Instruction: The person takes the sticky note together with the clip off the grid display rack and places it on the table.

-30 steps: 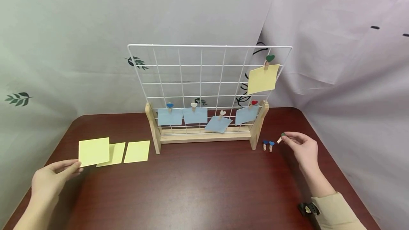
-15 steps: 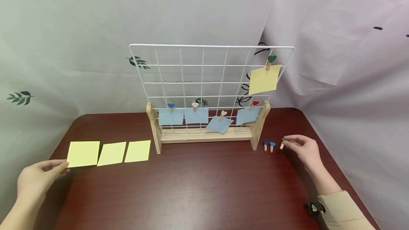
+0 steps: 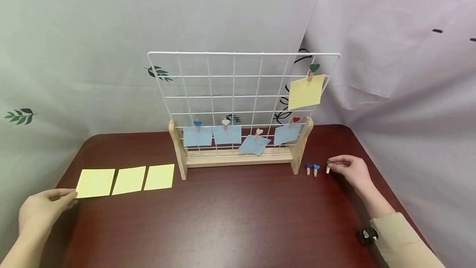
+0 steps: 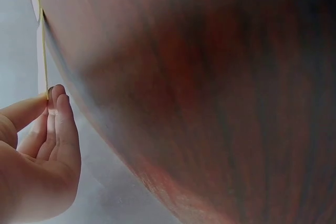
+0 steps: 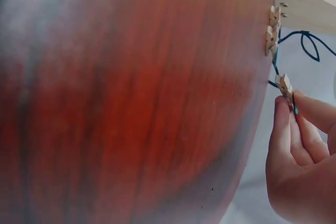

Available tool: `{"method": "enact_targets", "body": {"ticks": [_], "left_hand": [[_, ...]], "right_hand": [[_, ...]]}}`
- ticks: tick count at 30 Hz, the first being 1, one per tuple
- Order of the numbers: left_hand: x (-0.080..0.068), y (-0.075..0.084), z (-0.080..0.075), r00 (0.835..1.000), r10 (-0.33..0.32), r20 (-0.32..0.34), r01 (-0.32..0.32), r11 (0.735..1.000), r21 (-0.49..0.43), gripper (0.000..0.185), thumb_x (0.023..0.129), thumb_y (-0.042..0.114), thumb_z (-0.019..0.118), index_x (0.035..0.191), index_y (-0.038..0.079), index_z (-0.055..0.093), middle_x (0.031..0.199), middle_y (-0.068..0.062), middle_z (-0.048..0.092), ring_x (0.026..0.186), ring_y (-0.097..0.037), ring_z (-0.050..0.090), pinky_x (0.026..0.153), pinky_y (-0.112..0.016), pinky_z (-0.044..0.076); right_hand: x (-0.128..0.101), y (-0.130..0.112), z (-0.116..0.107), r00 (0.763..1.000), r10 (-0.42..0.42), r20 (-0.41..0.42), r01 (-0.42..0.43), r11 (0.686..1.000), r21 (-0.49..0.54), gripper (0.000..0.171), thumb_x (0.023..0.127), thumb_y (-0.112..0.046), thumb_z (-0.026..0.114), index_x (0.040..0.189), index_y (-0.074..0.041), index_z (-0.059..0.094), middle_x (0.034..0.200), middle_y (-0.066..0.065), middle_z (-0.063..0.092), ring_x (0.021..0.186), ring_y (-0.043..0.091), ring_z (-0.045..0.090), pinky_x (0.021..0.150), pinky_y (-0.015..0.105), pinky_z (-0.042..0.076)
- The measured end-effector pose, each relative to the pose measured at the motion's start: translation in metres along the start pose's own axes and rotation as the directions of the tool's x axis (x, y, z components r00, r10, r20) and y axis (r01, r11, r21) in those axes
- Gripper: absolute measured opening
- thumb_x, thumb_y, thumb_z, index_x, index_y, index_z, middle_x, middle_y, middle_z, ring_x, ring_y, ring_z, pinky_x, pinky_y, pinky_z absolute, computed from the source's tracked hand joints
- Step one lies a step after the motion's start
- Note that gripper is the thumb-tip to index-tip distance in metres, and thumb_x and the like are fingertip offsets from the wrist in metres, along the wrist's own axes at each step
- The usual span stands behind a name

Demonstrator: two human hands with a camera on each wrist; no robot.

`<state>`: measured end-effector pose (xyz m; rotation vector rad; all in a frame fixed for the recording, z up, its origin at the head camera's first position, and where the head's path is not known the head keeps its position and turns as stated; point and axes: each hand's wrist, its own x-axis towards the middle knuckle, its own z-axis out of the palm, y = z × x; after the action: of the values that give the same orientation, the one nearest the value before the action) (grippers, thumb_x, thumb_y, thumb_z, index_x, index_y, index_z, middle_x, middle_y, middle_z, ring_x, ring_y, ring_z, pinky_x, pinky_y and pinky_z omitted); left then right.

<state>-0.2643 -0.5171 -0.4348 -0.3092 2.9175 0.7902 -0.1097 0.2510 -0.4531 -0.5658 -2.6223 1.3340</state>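
Note:
At the left of the head view my left hand point(image 3: 44, 212) pinches the lower left corner of a yellow paper note point(image 3: 95, 183) between thumb and fingers. In the left wrist view the note's thin edge point(image 4: 44, 56) meets the thumb. Two more yellow notes, a middle one point(image 3: 129, 180) and a right one point(image 3: 159, 176), lie in a row beside it on the table. On the other side my right hand point(image 3: 351, 173) pinches a small wooden clothespin point(image 5: 285, 85) with a green heart. Two blue-heart clothespins, one dark point(image 3: 308, 169) and one lighter point(image 3: 315, 171), lie just left of it.
A white wire grid point(image 3: 233, 96) in a wooden stand point(image 3: 238, 160) stands at the table's back. Several blue notes point(image 3: 197, 136) hang low on it from heart clothespins; one yellow note point(image 3: 305, 93) hangs at the upper right. The dark red table point(image 3: 238, 218) has rounded corners.
My left hand has moved left and down with its yellow note, which no longer overlaps the middle note. My right hand has lowered the green-heart clothespin slightly, level with the blue-heart ones.

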Motion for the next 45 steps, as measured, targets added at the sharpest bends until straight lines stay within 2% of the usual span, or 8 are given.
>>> {"method": "enact_targets", "body": {"ticks": [3, 7, 11, 18, 22, 26, 34, 45], "left_hand": [[0.001, 0.000, 0.001, 1.000, -0.020, 0.001, 0.020, 1.000, -0.004, 0.043, 0.107, 0.026, 0.063, 0.126, -0.012, 0.069, 0.076, -0.007, 0.080, 0.055, 0.011, 0.053, 0.079, -0.050, 0.052], [0.004, -0.003, 0.003, 1.000, -0.014, 0.000, 0.014, 1.000, 0.004, 0.042, 0.105, 0.025, 0.065, 0.124, -0.012, 0.069, 0.076, -0.008, 0.080, 0.055, 0.009, 0.055, 0.077, -0.048, 0.051], [0.009, -0.004, 0.004, 1.000, 0.009, 0.002, -0.009, 1.000, 0.019, 0.041, 0.104, 0.024, 0.067, 0.122, -0.012, 0.071, 0.076, -0.008, 0.080, 0.055, 0.007, 0.058, 0.074, -0.047, 0.050], [0.012, -0.005, 0.004, 0.999, 0.053, -0.003, -0.053, 0.998, 0.046, 0.041, 0.103, 0.025, 0.067, 0.120, -0.012, 0.071, 0.075, -0.006, 0.080, 0.056, 0.007, 0.057, 0.063, -0.029, 0.045], [0.013, -0.004, 0.005, 0.997, 0.072, -0.026, -0.070, 0.995, 0.068, 0.041, 0.101, 0.026, 0.068, 0.117, -0.011, 0.073, 0.074, -0.006, 0.079, 0.056, 0.007, 0.056, 0.056, -0.020, 0.039], [0.014, -0.002, 0.006, 0.997, 0.064, -0.033, -0.062, 0.995, 0.077, 0.039, 0.101, 0.025, 0.069, 0.117, -0.010, 0.073, 0.073, -0.007, 0.079, 0.056, 0.004, 0.058, 0.056, -0.022, 0.040], [0.011, 0.003, 0.005, 0.997, 0.053, -0.051, -0.048, 0.994, 0.093, 0.037, 0.100, 0.023, 0.069, 0.115, -0.010, 0.074, 0.074, -0.009, 0.078, 0.059, -0.003, 0.057, 0.056, -0.026, 0.042], [0.009, 0.003, 0.003, 0.998, 0.028, -0.059, -0.028, 1.000, 0.012, 0.042, 0.103, 0.028, 0.067, 0.121, -0.010, 0.072, 0.073, -0.002, 0.079, 0.054, 0.010, 0.054, 0.055, -0.018, 0.038]], "right_hand": [[0.004, 0.001, 0.001, 1.000, -0.002, 0.019, 0.002, 1.000, -0.028, 0.033, 0.096, -0.011, 0.078, 0.120, 0.011, 0.073, 0.090, 0.000, 0.083, 0.075, -0.012, 0.066, 0.069, 0.015, 0.053], [0.008, 0.000, 0.002, 0.998, -0.007, 0.058, 0.011, 0.998, -0.054, 0.031, 0.097, -0.010, 0.077, 0.120, 0.011, 0.073, 0.095, 0.010, 0.083, 0.074, -0.010, 0.067, 0.069, 0.016, 0.054], [0.010, 0.000, 0.004, 0.995, -0.001, 0.099, 0.006, 0.999, -0.053, 0.031, 0.098, -0.009, 0.076, 0.120, 0.011, 0.073, 0.096, 0.011, 0.083, 0.075, -0.008, 0.067, 0.070, 0.018, 0.056], [0.012, 0.002, 0.006, 0.993, -0.011, 0.119, 0.019, 0.997, -0.070, 0.029, 0.098, -0.008, 0.076, 0.119, 0.011, 0.074, 0.098, 0.015, 0.083, 0.076, -0.009, 0.068, 0.070, 0.018, 0.056], [0.011, 0.002, 0.006, 0.995, -0.029, 0.093, 0.042, 0.990, -0.134, 0.026, 0.097, -0.009, 0.077, 0.116, 0.008, 0.077, 0.100, 0.019, 0.082, 0.074, -0.011, 0.065, 0.070, 0.017, 0.054], [0.011, 0.001, 0.006, 0.998, -0.031, 0.052, 0.041, 0.980, -0.196, 0.024, 0.094, -0.010, 0.080, 0.113, 0.006, 0.079, 0.097, 0.018, 0.082, 0.070, -0.009, 0.063, 0.067, 0.018, 0.052], [0.009, -0.002, 0.002, 0.999, -0.004, 0.048, 0.014, 0.978, -0.206, 0.030, 0.094, -0.013, 0.081, 0.115, 0.008, 0.077, 0.095, 0.018, 0.082, 0.071, -0.007, 0.065, 0.067, 0.017, 0.051], [0.008, -0.007, -0.009, 1.000, -0.001, -0.015, -0.002, 0.976, -0.216, 0.033, 0.096, -0.019, 0.079, 0.117, 0.006, 0.077, 0.102, 0.020, 0.082, 0.075, -0.014, 0.056, 0.067, 0.018, 0.051]]}}
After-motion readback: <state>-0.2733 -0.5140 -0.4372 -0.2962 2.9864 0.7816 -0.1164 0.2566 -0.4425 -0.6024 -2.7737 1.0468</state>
